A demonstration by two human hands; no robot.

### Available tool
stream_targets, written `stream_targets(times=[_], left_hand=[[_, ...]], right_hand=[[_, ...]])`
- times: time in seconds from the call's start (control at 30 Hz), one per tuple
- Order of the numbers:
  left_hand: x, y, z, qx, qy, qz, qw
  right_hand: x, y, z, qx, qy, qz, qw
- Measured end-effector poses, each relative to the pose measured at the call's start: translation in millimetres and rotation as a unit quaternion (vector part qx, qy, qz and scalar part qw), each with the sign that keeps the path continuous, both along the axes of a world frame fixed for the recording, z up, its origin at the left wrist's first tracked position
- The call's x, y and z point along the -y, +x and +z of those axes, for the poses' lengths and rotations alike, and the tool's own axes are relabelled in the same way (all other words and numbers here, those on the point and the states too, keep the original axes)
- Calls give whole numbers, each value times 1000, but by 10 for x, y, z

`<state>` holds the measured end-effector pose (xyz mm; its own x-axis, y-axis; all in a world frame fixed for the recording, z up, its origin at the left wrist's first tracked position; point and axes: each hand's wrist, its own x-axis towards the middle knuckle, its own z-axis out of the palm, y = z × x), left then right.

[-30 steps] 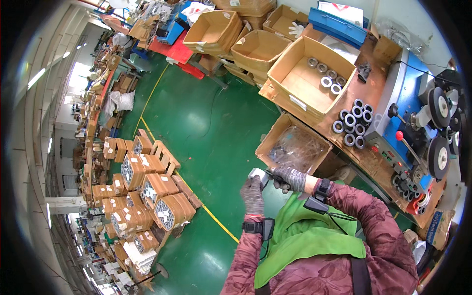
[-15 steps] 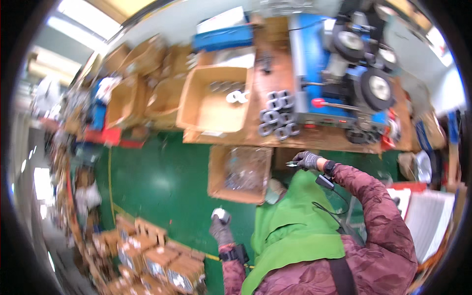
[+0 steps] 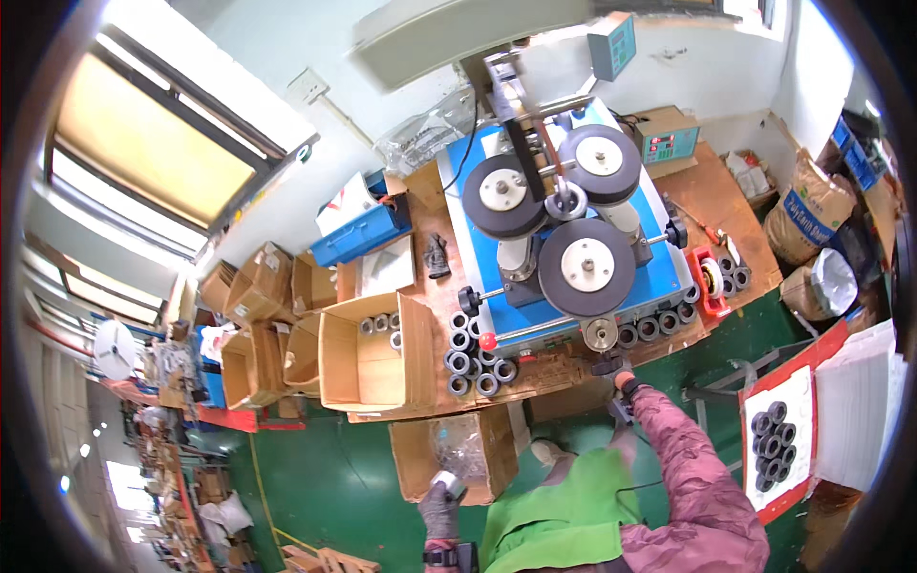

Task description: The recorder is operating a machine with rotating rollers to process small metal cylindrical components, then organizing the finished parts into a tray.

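Observation:
My left hand (image 3: 440, 513), in a dark grey glove, is closed round a small white round piece (image 3: 446, 484) beside an open cardboard box (image 3: 405, 462) with clear plastic in it. My right hand (image 3: 611, 367), also gloved, is at the table's front edge, just below a round metal part (image 3: 601, 333) on the front of a blue machine (image 3: 465, 205). Its fingers are drawn together; what they hold is hidden. Three dark wheels with white hubs, one of them the front wheel (image 3: 565, 288), surround a ring (image 3: 566, 202) on the machine.
Dark rings (image 3: 458, 363) stand in a cluster left of the machine; more rings (image 3: 648, 328) line its front right. A cardboard box (image 3: 349, 375) with rings sits at the table's left. A red-edged board (image 3: 807, 401) with rings stands at right. A red tape dispenser (image 3: 709, 279) lies nearby.
My view has swung toward the machine and right side. My right hand has gone from before the apron to the machine's front. My left hand still holds the white piece, now by the lower box.

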<state>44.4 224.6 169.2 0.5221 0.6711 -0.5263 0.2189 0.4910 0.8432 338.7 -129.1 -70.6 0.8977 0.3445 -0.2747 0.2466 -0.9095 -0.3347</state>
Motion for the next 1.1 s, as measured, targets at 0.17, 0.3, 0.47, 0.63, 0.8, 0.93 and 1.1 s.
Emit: stream_targets(times=[0.17,0.3,0.47,0.63,0.8,0.93,1.1], left_hand=[[515,470,-183,-13,-35,-71,997],[851,899,-366,43,-60,-170,983],[1522,1436,276,21,-25,-197,980],[1876,1547,257,-30,139,-267,953],[2111,1520,367,18,4,-187,982],[2109,1413,370,-6,25,-185,982],[1911,1251,-12,14,7,-220,975]], right_hand=[[558,-158,819,-64,103,-190,974],[1461,-212,1303,-81,218,-198,952],[2651,26,1266,59,119,-354,926],[3012,460,1167,62,105,-394,911],[2994,762,767,-17,91,-451,888],[3076,899,636,-60,88,-476,873],[3228,673,712,45,382,-393,835]])
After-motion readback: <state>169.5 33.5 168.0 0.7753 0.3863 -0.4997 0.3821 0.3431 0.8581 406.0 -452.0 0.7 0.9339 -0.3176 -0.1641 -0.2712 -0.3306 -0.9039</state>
